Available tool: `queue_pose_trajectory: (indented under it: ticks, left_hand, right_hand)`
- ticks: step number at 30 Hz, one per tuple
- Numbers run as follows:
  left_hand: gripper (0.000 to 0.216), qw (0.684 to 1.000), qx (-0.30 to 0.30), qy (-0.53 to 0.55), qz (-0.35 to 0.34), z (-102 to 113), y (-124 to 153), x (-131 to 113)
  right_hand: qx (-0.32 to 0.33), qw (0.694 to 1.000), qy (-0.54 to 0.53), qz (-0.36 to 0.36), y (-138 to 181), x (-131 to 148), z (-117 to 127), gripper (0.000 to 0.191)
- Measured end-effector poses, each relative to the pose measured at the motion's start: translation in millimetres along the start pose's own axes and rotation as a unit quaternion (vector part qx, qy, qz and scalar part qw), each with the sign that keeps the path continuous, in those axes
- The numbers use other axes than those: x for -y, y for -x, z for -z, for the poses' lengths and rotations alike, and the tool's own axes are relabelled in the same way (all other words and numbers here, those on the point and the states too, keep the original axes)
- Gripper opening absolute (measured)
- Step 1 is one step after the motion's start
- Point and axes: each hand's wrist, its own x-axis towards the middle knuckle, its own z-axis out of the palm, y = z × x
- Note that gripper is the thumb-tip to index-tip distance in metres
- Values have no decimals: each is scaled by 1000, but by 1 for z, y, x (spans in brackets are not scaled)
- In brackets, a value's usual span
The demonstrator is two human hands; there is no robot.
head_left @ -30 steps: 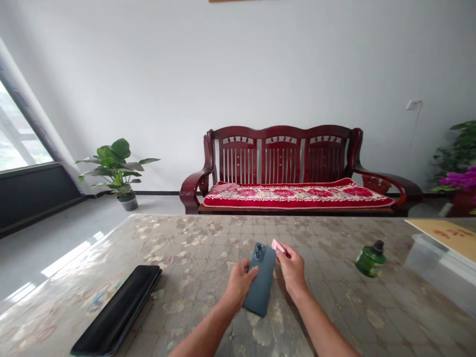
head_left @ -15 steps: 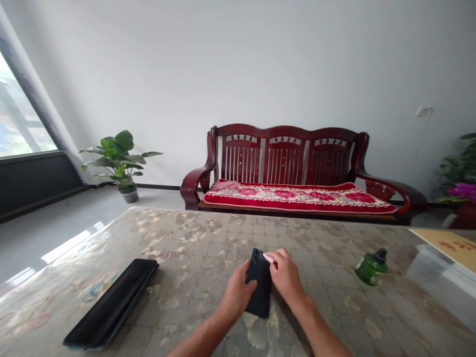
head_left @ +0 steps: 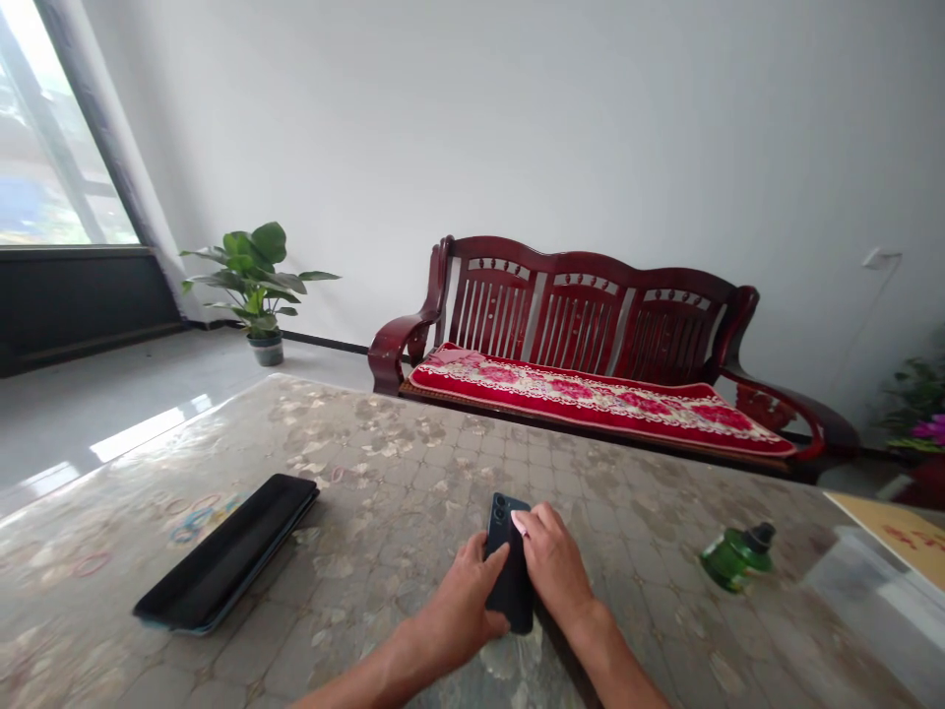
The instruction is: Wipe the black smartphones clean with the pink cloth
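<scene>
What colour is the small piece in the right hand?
The small piece in the right hand is pale pink; the head view shows it.

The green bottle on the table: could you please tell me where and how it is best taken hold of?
I would grip the green bottle around its body, coming from the left. The body is broader than the black cap; the right hand is on that side, while a translucent container sits on the other.
</scene>
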Motion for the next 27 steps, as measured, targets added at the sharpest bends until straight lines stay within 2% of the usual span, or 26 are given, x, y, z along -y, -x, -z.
queue_pose_trajectory:
  ticks: [5, 9, 11, 14, 16, 17, 20, 22, 24, 27]
  left_hand:
    - [93, 999, -2, -32, -6, -1, 1, 3]
    - [82, 999, -30, -25, -27, -6, -3, 8]
    - [74, 998, -53, -4, -39, -9, -3, 11]
    - [71, 995, -87, 10, -52, -12, 0, 10]
    - [73, 994, -98, -3, -52, -14, 1, 5]
    - [73, 994, -100, -14, -52, -15, 2, 2]
    - [67, 992, -97, -41, -66, -20, 1, -8]
    - [58, 992, -89, -49, -81, -25, -1, -15]
    - [52, 992, -75, -41, -91, -32, -6, -22]
    - [51, 993, -69, 24, -89, -42, -16, -34]
  right_hand:
    - [6, 1000, 7, 7, 2, 3, 2, 35]
    - [-6, 1000, -25, 6, 2, 1, -1, 37]
    - [-25, 997, -67, -11, 2, -2, -4, 39]
    - [-65, 981, -166, -80, 1, -9, -11, 31]
    - [-91, 947, -266, -152, -1, -12, -14, 25]
    - [-109, 918, -330, -193, -2, -13, -15, 27]
    - [-192, 784, -510, -297, -8, -15, -16, 41]
    - [-254, 709, -571, -326, -13, -17, -16, 43]
    - [-294, 672, -592, -334, -18, -21, -16, 40]
    - [-317, 656, -595, -340, -20, -27, -17, 38]
